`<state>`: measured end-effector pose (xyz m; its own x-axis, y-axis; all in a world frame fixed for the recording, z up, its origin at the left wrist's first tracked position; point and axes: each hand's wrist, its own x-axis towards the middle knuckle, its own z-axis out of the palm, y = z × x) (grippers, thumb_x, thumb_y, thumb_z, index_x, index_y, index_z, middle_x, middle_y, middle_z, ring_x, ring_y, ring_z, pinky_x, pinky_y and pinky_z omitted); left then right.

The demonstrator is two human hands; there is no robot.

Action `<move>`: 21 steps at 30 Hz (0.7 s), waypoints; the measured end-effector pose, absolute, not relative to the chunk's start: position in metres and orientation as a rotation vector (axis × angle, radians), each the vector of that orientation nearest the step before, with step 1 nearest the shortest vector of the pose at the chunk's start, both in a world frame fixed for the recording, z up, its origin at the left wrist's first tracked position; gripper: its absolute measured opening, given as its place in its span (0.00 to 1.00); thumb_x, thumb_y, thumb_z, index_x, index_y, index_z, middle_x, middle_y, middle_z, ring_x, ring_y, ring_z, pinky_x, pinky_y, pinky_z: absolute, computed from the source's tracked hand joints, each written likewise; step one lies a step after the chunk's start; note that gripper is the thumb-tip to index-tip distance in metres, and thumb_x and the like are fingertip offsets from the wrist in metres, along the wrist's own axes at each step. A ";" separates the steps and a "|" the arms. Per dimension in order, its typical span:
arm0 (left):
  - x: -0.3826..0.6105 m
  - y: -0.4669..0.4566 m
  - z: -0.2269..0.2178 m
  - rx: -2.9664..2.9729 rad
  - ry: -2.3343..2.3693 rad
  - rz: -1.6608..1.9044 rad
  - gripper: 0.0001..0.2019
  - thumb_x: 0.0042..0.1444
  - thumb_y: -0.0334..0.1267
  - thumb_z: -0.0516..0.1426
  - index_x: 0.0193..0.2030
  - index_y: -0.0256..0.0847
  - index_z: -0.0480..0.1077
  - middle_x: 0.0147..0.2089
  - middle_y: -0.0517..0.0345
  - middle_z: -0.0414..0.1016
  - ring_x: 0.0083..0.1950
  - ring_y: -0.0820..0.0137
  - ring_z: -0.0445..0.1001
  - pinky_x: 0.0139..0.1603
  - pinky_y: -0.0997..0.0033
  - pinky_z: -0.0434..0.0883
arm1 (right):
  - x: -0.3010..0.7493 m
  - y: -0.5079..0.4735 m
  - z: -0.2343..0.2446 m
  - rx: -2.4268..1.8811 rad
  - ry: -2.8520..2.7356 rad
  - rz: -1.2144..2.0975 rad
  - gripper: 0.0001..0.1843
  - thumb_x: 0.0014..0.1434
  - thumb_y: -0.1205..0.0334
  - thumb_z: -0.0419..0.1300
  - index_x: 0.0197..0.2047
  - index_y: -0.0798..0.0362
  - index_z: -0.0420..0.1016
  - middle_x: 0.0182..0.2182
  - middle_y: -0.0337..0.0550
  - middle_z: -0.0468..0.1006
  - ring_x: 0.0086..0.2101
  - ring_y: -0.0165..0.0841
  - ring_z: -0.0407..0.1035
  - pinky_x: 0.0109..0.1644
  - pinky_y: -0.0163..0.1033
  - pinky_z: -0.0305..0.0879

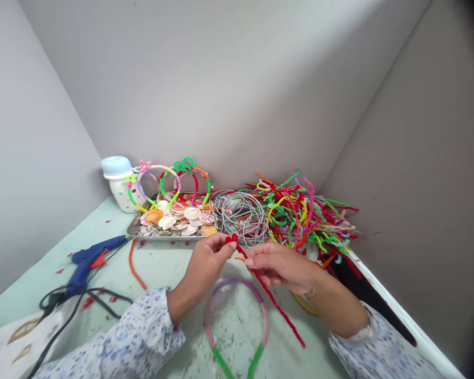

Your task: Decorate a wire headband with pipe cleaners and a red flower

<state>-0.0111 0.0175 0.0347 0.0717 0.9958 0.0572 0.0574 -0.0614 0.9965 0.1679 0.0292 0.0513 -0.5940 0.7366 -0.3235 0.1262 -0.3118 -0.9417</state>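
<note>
The left hand [205, 266] pinches a red pipe cleaner [277, 305] at its looped end, apparently steadying it; the right hand [288, 266] pinches its straight length near a headband [266, 322].

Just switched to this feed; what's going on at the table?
A person's left hand pinches the looped end of a fuzzy red pipe cleaner, while their right hand holds it further along. A purple, pink and green fuzzy headband lies on the pale green table; a shallow metal tray of seashells sits beyond.
</note>
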 end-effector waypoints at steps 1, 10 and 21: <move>-0.011 0.018 0.035 1.344 1.184 1.160 0.08 0.52 0.40 0.58 0.30 0.36 0.69 0.25 0.64 0.66 0.27 0.76 0.61 0.30 0.76 0.60 | 0.170 0.030 0.052 -1.095 -1.519 1.958 0.10 0.51 0.60 0.60 0.22 0.54 0.66 0.15 0.31 0.62 0.15 0.21 0.53 0.17 0.29 0.42; -0.012 0.019 0.028 1.472 1.240 1.077 0.09 0.52 0.40 0.56 0.27 0.36 0.69 0.24 0.62 0.66 0.26 0.74 0.62 0.28 0.76 0.59 | 0.175 0.032 0.052 -1.232 -1.731 1.758 0.07 0.52 0.61 0.59 0.27 0.54 0.69 0.16 0.32 0.64 0.17 0.22 0.55 0.20 0.29 0.47; -0.008 0.017 0.028 1.567 1.211 1.004 0.08 0.53 0.38 0.54 0.29 0.37 0.68 0.25 0.63 0.65 0.27 0.74 0.60 0.29 0.75 0.58 | 0.171 0.032 0.050 -1.293 -1.718 1.612 0.04 0.52 0.63 0.57 0.27 0.54 0.68 0.13 0.31 0.66 0.14 0.22 0.54 0.18 0.29 0.48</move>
